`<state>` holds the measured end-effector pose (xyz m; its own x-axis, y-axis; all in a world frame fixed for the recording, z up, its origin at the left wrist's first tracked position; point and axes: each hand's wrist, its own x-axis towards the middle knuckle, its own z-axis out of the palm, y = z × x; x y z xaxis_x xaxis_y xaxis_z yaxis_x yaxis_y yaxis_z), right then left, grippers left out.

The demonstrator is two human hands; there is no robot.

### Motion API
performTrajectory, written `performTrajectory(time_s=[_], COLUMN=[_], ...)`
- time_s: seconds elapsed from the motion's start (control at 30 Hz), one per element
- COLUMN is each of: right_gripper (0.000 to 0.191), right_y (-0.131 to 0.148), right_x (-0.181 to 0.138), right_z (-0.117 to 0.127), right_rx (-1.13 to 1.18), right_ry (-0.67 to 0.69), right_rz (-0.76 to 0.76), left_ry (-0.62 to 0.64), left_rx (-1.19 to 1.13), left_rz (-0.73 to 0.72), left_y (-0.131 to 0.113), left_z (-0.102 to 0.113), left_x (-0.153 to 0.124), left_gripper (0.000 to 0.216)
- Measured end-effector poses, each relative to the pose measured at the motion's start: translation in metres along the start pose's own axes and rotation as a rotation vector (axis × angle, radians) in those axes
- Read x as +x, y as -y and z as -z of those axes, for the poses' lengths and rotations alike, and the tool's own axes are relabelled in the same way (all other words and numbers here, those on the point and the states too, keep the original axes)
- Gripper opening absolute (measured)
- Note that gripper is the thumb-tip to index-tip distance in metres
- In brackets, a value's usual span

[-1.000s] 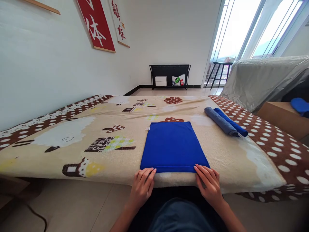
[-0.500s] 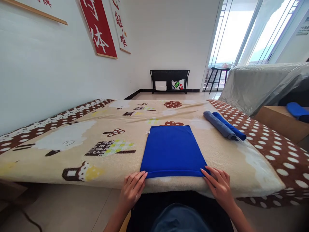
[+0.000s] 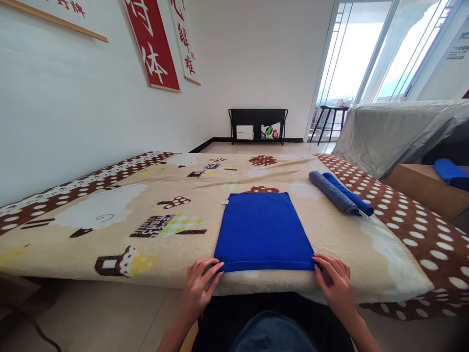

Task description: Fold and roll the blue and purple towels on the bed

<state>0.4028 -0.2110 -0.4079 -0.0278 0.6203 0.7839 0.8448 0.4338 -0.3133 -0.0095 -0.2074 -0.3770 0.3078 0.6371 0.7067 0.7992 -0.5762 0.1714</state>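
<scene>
A blue cloth [image 3: 262,227] lies flat on the patterned blanket, its near edge turned over in a narrow fold. My left hand [image 3: 200,283] pinches the near left corner of that fold between thumb and fingers. At the opposite near corner, my right hand [image 3: 334,278] grips the other end of the fold the same way. A small white tag [image 3: 224,202] sticks out at the cloth's far left side. To the right lie two rolled cloths, a grey-blue roll [image 3: 331,190] and a bright blue roll [image 3: 350,194], side by side.
The blanket [image 3: 176,264] with brown dotted borders covers the wide surface before me. A cardboard box [image 3: 421,188] with a blue item [image 3: 451,170] on it stands at the right. Behind are a plastic-covered piece of furniture [image 3: 395,127], a black rack [image 3: 258,117] and a stool [image 3: 331,117].
My right fingers have shifted outward to the fold's right end, and my left thumb has moved apart below the left corner. The view has tilted up slightly.
</scene>
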Motion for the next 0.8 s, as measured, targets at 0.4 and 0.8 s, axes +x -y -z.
performTrajectory(time_s=[0.4,0.8], right_gripper=[0.012,0.011], right_y=[-0.015,-0.008], right_x=[0.002,0.012], right_z=[0.021,0.000], right_rx=[0.148,0.073], right_ry=[0.085,0.029], right_rz=[-0.003,-0.062], left_ry=[0.132,-0.015], left_rx=[-0.191,-0.059], left_rz=[0.103,0.296], left_y=[0.012,-0.001], left_z=[0.019,-0.004], left_x=[0.007,0.019], left_gripper=[0.013,0.013])
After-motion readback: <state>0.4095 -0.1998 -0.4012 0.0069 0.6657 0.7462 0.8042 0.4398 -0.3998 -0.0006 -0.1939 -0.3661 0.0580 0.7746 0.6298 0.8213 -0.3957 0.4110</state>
